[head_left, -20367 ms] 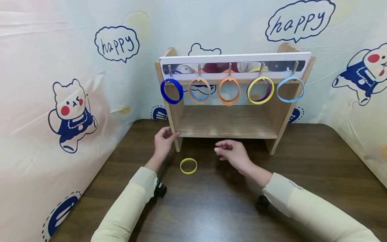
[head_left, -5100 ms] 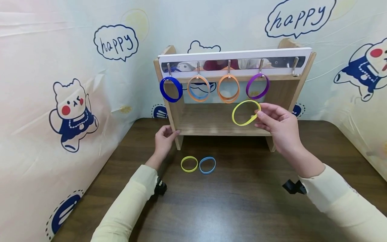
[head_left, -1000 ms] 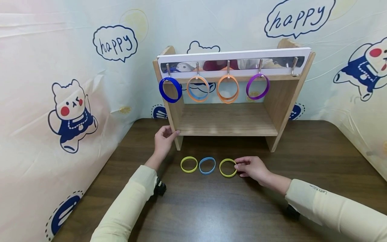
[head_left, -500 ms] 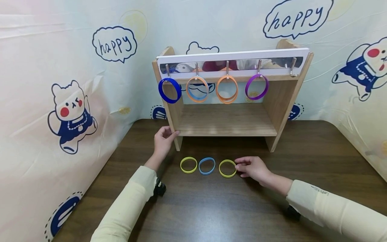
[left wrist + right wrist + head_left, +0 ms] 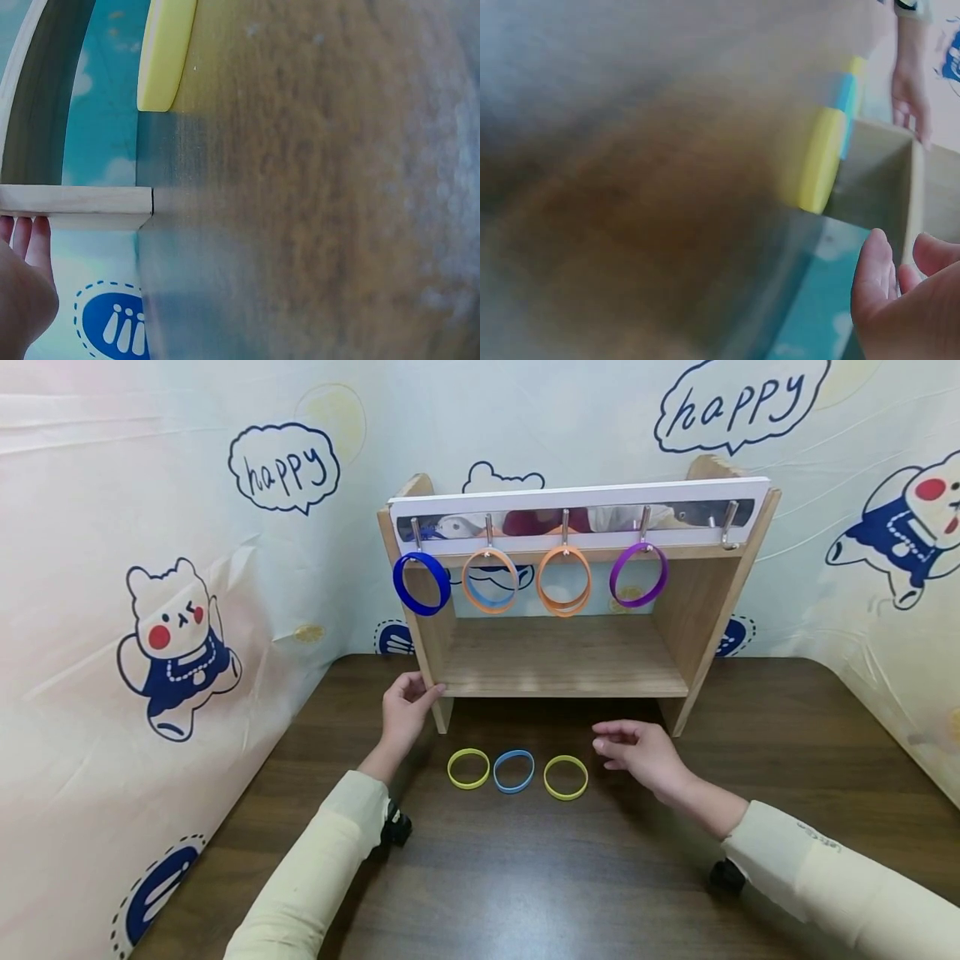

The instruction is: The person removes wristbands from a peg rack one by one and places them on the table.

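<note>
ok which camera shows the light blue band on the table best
Head: the light blue band shows whole between two yellow bands. Right wrist: only its side, partly hidden by a yellow band. Left wrist: not visible.

Place: tabletop work spot, curtained off; whether it is housed in a home, lab or office cannot be told. Dark wood-grain table [image 5: 495,877], spread beneath the left hand [image 5: 406,714] and right hand [image 5: 641,756]. Pale cloth [image 5: 300,560], hung beyond and to the outer side of both hands, printed with cartoon animals [image 5: 183,647] and "happy" [image 5: 285,472]. Wooden rack [image 5: 555,656], set beyond the right hand.
</note>
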The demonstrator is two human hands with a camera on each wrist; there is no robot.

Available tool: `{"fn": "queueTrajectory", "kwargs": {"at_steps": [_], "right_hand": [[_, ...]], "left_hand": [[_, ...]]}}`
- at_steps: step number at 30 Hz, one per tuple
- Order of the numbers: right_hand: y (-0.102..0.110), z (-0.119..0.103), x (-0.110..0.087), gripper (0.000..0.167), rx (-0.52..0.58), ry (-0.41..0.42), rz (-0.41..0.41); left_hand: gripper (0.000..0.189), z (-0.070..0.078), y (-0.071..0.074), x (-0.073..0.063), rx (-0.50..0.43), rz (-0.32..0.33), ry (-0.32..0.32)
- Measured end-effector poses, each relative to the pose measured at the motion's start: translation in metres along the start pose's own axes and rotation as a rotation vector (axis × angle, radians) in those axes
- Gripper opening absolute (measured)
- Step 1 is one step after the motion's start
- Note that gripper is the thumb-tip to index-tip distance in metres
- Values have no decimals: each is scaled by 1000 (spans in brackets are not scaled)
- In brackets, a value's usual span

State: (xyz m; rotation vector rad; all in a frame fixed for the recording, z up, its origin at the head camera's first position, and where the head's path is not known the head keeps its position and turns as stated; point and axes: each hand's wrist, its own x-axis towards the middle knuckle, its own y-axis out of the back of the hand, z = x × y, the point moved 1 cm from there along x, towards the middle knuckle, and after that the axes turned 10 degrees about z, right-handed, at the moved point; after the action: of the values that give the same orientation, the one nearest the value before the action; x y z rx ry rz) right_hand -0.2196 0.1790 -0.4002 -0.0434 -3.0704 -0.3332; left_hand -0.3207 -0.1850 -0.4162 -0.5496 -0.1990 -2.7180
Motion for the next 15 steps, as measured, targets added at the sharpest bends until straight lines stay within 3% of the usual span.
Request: {"fn": "queueTrajectory", "kwargs": {"at_steps": [15], "right_hand": [[24,-55,17,37,144,206,150]], "left_hand": [[30,-2,0,0,-13,15,-21]]}}
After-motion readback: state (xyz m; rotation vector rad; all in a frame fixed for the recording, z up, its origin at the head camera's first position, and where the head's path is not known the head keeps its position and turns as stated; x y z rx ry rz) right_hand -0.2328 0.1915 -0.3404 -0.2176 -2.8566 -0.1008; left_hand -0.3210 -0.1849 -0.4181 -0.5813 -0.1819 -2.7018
